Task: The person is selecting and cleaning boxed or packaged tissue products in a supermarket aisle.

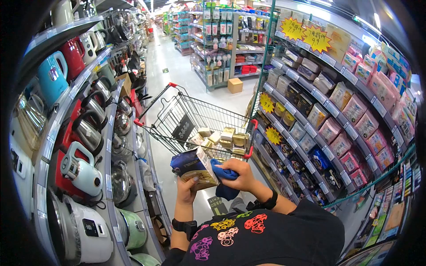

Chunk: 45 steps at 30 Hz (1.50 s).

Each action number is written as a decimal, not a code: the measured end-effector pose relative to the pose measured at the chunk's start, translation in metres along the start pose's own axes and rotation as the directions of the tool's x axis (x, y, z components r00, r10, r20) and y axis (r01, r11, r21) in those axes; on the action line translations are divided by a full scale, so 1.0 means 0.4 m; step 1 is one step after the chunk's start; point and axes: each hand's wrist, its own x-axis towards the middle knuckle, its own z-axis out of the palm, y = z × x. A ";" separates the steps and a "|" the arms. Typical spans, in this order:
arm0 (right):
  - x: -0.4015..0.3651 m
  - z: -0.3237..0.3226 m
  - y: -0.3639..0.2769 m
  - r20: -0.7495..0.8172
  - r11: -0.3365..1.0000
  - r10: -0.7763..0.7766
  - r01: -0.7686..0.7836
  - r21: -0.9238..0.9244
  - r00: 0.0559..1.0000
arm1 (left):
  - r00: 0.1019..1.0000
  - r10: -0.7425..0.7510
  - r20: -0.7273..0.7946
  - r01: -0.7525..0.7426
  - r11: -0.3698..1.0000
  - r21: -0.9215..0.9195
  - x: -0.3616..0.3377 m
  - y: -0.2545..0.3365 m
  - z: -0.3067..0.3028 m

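Observation:
My left hand (pixel 187 188) is wrapped round the lower left side of a dark blue and gold package (pixel 191 165), with its thumb on the front. My right hand (pixel 242 176) grips a blue cloth (pixel 225 170), which touches the package's right edge. Part of the cloth hangs down below the hand. Both hands are just in front of a wire shopping cart (pixel 213 106) with red corner pieces. Several gold and white packs (pixel 227 136) lie in the cart.
Shelves of kettles (pixel 53 73) and cookers (pixel 88 230) line the left side. Packaged goods (pixel 330 131) fill the slanted shelves at right. A cardboard box (pixel 235 85) stands on the floor beyond the cart, beside a display rack (pixel 217 48).

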 end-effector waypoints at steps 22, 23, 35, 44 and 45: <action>-0.005 0.046 0.018 -0.029 0.982 0.041 -0.035 0.185 0.999 | 0.960 -0.223 0.168 0.191 0.964 0.186 -0.031 -0.018 0.018; -0.012 0.057 0.030 -0.013 0.958 0.063 -0.057 0.282 0.998 | 0.982 -0.140 0.131 0.100 0.956 0.276 -0.029 -0.022 0.022; -0.070 0.129 0.048 -0.031 0.673 0.457 -0.322 0.666 0.889 | 0.909 0.369 -0.192 -0.190 0.779 0.597 0.005 -0.044 -0.062; -0.062 0.105 0.133 -0.107 0.720 0.532 -0.383 0.579 0.840 | 0.977 0.209 0.031 -0.187 0.788 0.586 0.065 -0.049 -0.019; -0.053 0.087 0.139 -0.110 0.707 0.541 -0.379 0.597 0.834 | 0.988 0.149 0.033 -0.141 0.808 0.571 0.072 -0.053 -0.012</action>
